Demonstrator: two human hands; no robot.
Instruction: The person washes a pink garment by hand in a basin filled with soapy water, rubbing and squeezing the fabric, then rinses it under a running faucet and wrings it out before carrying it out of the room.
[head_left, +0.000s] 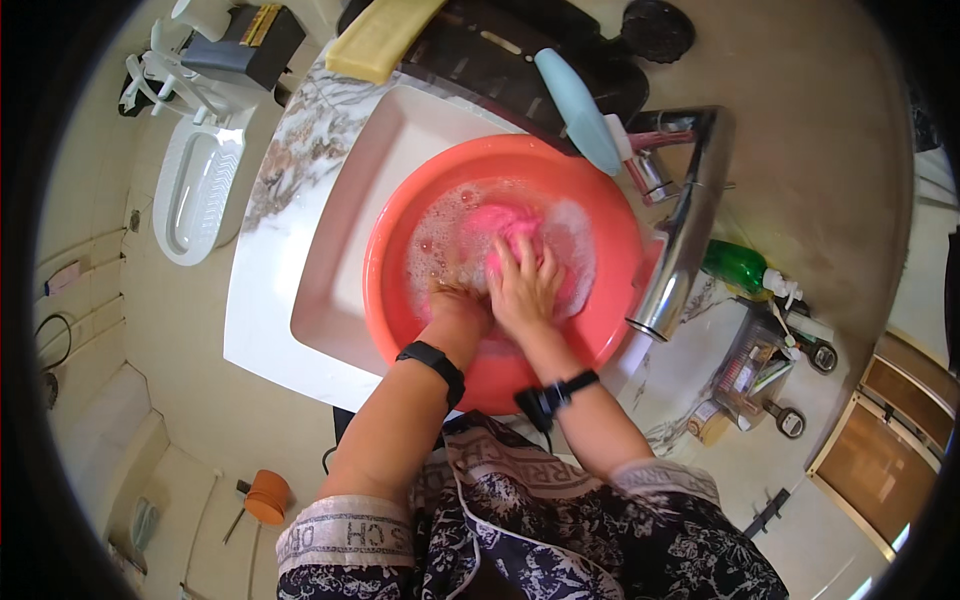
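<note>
A wet pink cloth [503,217] lies bunched in soapy water inside a round coral-pink basin [385,255]. My right hand [527,285] is closed over the near part of the cloth, its fingers slightly apart and curled onto it. Beside it on the left, my left hand [460,303] dips into the water. Suds hide its fingers, so what it holds cannot be made out. White foam [572,255] gathers along the right side of the water. Each wrist wears a dark band.
The basin sits in a pale sink [335,265]. A chrome faucet [685,240] reaches over its right rim. Behind are a blue-handled brush [580,110] and a yellow bar [380,38]. On the right stand a green bottle [735,264] and a clear organizer [745,365].
</note>
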